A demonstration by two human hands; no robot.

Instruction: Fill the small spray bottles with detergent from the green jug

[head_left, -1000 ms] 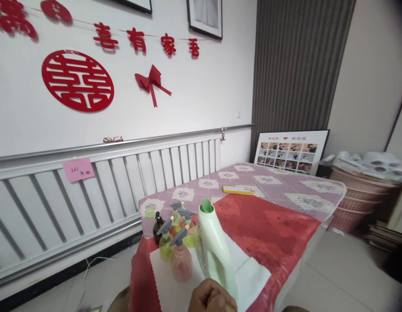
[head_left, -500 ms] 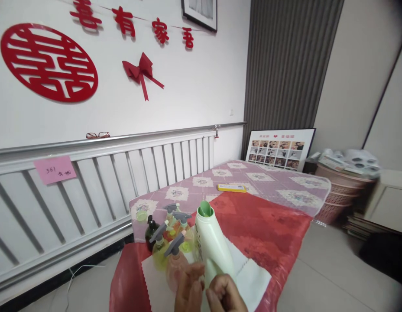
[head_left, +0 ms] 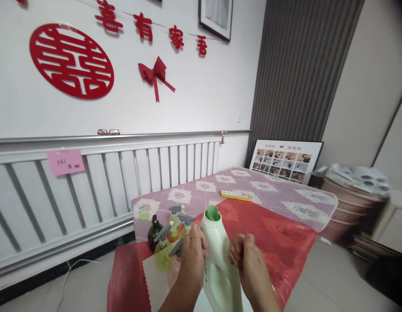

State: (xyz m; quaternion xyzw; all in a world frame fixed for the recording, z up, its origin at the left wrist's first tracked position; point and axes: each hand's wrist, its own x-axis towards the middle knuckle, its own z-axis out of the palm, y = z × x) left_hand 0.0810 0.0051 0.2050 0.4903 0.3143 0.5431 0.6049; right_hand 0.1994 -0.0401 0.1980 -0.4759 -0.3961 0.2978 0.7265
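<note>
A pale green detergent bottle [head_left: 217, 247] stands uncapped in front of me, its green pouring spout [head_left: 212, 212] showing in the neck. My left hand [head_left: 193, 251] is closed, thumb up, at the bottle's left side. On the other side my right hand [head_left: 248, 256] is also closed, with curled fingers and the thumb on top. Whatever is in either fist, if anything, is hidden; whether the fingers touch the bottle I cannot tell. Left of the bottle are several spray bottles, among them a yellow-green one [head_left: 162, 256] and a pink one [head_left: 173, 271] partly behind my left hand.
A dark pump bottle [head_left: 154, 234] stands behind the spray bottles. A white cloth [head_left: 157, 281] lies on the red table cover [head_left: 269, 234]. Farther back are a yellow-edged flat case [head_left: 235, 195] and a small green cap [head_left: 144, 215]. A white radiator [head_left: 149, 167] borders the table.
My hands have risen and moved apart, from close together low before the bottle to one on each side of it. The camera view has shifted slightly left.
</note>
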